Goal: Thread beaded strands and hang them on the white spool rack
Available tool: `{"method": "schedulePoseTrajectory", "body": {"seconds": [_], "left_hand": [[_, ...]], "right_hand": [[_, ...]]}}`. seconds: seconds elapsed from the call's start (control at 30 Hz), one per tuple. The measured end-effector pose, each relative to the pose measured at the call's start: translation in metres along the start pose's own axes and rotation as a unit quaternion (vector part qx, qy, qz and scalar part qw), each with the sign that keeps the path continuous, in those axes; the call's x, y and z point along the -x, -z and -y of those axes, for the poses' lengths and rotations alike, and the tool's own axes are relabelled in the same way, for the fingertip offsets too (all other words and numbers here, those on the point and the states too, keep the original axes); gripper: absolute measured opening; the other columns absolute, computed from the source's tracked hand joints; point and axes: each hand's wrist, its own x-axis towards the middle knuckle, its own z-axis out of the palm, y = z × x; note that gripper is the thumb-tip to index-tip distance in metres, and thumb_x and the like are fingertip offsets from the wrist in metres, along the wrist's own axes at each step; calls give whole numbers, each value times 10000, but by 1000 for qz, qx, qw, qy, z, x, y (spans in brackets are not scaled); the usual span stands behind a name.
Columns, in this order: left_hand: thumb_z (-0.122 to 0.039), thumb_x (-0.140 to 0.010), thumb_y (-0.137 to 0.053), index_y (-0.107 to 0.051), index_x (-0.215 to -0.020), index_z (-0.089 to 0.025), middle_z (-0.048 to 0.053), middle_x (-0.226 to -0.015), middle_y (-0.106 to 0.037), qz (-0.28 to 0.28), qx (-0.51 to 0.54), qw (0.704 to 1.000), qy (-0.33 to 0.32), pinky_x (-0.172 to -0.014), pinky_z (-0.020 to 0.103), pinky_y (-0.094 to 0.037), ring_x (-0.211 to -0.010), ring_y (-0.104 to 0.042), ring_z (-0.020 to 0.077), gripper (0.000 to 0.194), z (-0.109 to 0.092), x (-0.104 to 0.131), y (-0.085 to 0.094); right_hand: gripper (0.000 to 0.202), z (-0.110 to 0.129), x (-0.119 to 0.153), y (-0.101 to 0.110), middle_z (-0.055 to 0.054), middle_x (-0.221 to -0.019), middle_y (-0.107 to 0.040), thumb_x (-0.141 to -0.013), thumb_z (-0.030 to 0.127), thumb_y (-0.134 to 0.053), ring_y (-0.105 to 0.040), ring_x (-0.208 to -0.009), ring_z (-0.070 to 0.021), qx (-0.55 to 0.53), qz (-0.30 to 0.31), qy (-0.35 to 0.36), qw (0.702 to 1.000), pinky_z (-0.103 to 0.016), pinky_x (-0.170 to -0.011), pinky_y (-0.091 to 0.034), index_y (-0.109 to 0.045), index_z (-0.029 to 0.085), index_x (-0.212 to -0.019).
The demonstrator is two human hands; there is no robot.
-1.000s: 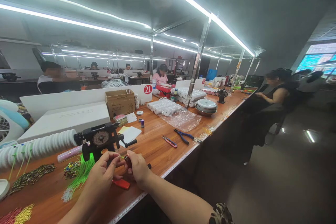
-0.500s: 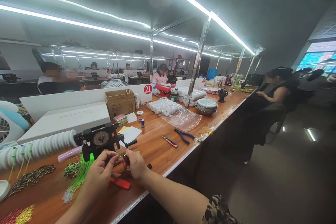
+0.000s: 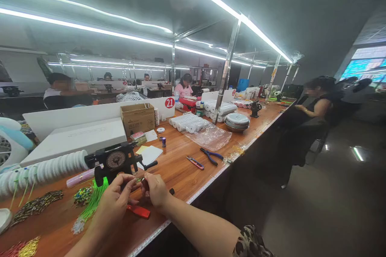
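Note:
My left hand (image 3: pixel 119 192) is closed in a pinch on a thin green cord (image 3: pixel 138 180), just in front of the black winding machine (image 3: pixel 116 160). Close beside it, my right hand (image 3: pixel 155 190) is wrapped round a small dark object (image 3: pixel 145 184), mostly hidden by the fingers. The fingertips of both hands nearly meet at the cord. Below them a red-handled item (image 3: pixel 139 211) lies on the bench. A bundle of bright green cords (image 3: pixel 95 200) with clear ends rests left of my left hand.
White foam spools (image 3: pixel 57 166) line the machine's shaft. Pink-handled cutters (image 3: pixel 195 162) and blue pliers (image 3: pixel 212 156) lie to the right on the wooden bench (image 3: pixel 177 176). Behind stand a cardboard box (image 3: pixel 138 118) and wrapped white rolls (image 3: pixel 189 122). A co-worker (image 3: pixel 319 104) sits at far right.
My hands stay pinched together at almost the same spot, with only slight finger movement. The bench items have not moved.

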Motion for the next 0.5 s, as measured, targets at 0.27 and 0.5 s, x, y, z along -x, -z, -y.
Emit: {"method": "schedulePoseTrajectory", "body": {"seconds": [0.27,0.5], "left_hand": [[-536,-765,-556,-505,-846,-233,0,-844,-549,2,-11,1000,-10,-572,305,-604,-906,-624,245,318,1,-1,1],[-523,-758,-569,-506,-859,-229,9,-873,-547,-7,-6,1000,-3,-555,301,-594,-908,-629,257,318,3,0,-1]], "right_hand": [[410,0,0,-1,18,-439,-368,-901,188,-259,-274,-377,-67,-7,3,3,1000,-197,-389,-203,-383,161,-511],[394,-1,0,0,20,-448,-360,-894,197,-260,-270,-375,-62,-9,5,-1,1000,-194,-384,-194,-371,162,-518]]}}
